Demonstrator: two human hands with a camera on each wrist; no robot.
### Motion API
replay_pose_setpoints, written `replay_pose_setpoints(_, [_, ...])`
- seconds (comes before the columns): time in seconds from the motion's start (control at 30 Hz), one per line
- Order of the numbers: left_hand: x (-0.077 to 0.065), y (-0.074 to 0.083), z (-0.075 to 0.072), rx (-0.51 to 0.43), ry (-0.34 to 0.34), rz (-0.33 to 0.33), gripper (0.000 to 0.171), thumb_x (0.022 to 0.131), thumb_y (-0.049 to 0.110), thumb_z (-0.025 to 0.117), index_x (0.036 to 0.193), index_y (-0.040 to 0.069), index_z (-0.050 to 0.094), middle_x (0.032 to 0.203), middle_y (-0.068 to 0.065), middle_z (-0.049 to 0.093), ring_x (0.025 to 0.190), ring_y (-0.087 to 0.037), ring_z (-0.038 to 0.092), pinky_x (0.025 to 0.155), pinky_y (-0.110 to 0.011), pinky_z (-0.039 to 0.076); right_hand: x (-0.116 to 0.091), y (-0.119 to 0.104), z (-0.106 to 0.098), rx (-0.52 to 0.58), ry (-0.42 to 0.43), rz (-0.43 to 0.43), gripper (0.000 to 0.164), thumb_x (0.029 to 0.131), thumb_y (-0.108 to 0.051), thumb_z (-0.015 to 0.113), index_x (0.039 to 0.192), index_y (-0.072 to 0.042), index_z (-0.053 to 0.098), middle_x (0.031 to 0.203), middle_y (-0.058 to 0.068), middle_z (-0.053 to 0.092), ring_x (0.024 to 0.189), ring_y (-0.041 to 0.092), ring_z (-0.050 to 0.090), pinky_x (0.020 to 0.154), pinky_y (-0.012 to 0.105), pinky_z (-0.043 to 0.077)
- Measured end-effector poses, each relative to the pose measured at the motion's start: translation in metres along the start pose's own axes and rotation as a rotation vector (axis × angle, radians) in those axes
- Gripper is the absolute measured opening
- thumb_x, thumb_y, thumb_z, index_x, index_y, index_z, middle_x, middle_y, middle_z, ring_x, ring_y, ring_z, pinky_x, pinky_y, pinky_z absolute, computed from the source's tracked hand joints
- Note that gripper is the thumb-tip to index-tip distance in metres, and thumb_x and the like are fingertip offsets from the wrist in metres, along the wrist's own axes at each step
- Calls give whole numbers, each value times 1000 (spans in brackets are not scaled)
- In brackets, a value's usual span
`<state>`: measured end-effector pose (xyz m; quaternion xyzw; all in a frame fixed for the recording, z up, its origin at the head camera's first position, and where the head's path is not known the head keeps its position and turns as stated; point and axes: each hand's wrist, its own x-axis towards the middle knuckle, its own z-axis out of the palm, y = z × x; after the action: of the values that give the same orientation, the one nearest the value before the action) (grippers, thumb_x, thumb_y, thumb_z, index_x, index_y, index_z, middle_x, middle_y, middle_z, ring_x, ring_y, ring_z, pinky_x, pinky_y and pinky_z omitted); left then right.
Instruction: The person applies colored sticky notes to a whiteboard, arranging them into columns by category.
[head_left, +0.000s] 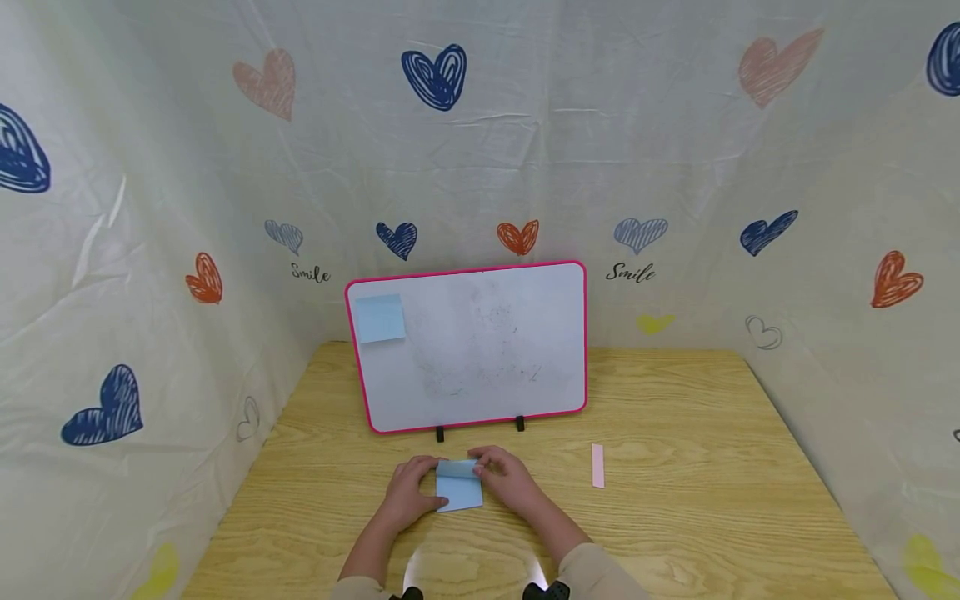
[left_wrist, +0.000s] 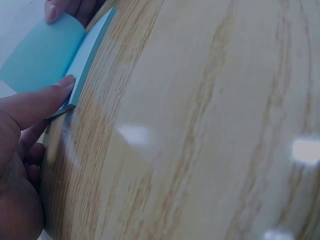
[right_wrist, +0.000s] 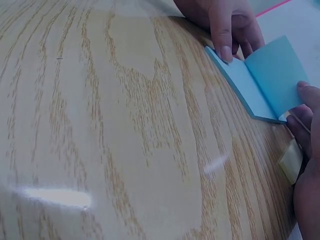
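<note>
A pad of light blue sticky notes (head_left: 460, 493) lies on the table in front of the whiteboard. My left hand (head_left: 410, 493) grips the pad from the left side, its thumb pressing near the front edge and its fingers at the back. In the left wrist view, that thumb (left_wrist: 62, 87) lies on the pad's pale top face. The top sheet (right_wrist: 277, 70) is lifted and bends up away from the pad. My right hand (head_left: 510, 481) pinches this sheet at its right side, with the thumb on its face in the right wrist view.
A pink-framed whiteboard (head_left: 480, 350) stands behind the hands on small black feet (head_left: 520, 423). One blue sticky note (head_left: 380, 318) is stuck at its upper left. To the right lies a narrow pink paper strip (head_left: 597, 465). A heart-patterned curtain surrounds the wooden table (head_left: 712, 500).
</note>
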<state>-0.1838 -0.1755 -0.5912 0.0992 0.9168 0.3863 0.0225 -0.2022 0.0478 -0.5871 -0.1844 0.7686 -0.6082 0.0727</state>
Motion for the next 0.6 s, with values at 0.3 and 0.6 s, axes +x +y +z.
replay_pose_setpoints(0.3, [-2,5,-1,15,6,10,61,70,18,88,122,1,62,124,-14,57,118,-39,43,98,-56,35,-4,-17,-4,19,16,31,11,98,-6,56,94,4,61,125,19,61,123,39,50,99,50,38])
replay_pose_setpoints(0.6, [-2,5,0,18,11,8,63,71,20,88,125,3,61,125,-13,58,117,-38,43,98,-56,35,6,21,-1,42,36,82,14,100,-17,55,98,-5,63,124,8,63,118,28,56,92,33,46])
